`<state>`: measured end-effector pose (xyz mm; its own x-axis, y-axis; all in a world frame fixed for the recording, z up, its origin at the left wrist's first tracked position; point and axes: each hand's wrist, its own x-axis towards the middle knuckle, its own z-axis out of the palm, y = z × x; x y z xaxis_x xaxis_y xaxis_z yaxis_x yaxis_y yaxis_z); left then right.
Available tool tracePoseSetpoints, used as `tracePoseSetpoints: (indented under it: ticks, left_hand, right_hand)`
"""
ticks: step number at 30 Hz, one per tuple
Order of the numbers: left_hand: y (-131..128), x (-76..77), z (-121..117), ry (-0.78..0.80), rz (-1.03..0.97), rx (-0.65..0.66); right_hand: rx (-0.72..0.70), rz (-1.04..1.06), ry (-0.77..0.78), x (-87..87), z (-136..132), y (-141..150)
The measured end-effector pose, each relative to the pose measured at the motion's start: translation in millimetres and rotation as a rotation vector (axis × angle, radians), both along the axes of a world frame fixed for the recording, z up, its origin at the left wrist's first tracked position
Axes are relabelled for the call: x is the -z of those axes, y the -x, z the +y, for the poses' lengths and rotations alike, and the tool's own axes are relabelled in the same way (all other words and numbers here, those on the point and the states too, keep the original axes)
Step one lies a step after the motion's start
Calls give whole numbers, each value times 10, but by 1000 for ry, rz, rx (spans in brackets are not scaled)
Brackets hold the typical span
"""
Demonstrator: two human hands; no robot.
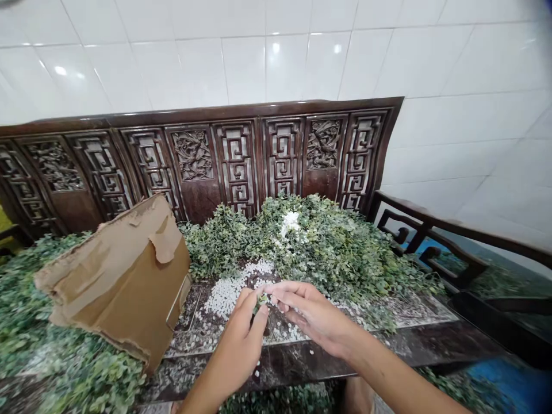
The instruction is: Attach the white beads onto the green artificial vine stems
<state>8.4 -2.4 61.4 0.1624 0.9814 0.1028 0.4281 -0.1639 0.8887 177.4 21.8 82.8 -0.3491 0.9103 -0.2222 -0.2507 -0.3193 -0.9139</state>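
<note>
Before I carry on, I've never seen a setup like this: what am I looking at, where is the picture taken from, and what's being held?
There is no machine here, just a person's two bare hands. The single picture comes from a camera on their head, looking forward and down. The left hand and right hand meet over a dark wooden bench. On it lie heaps of green foliage, scattered small white pieces and a torn piece of cardboard. A small green sprig is between the fingertips, seemingly pinched by the left; whether the right holds anything is too small to tell.
</note>
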Motion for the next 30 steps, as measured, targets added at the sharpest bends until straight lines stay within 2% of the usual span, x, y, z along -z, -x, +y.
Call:
tracePoseSetpoints:
  ticks: [5, 9, 16, 21, 27, 30]
  left_hand:
    - [23, -24, 82, -54, -53, -10]
    - [-3, 24, 113, -11, -153, -47]
    - [-62, 46, 85, -44, -145, -14]
    - [-81, 35, 88, -40, -168, -36]
    - [-103, 42, 109, -28, -189, -104]
    - [-125, 37, 109, -12, -174, -116]
  right_hand:
    - [31, 19, -43, 79, 78, -17]
    - [54, 38, -40, 122, 114, -5]
    - [16, 6, -70, 146, 114, 38]
    - [-1, -108, -145, 131, 103, 27]
    - [10, -313, -323, 95, 59, 5]
    - [-6, -267, -250, 116, 48, 5]
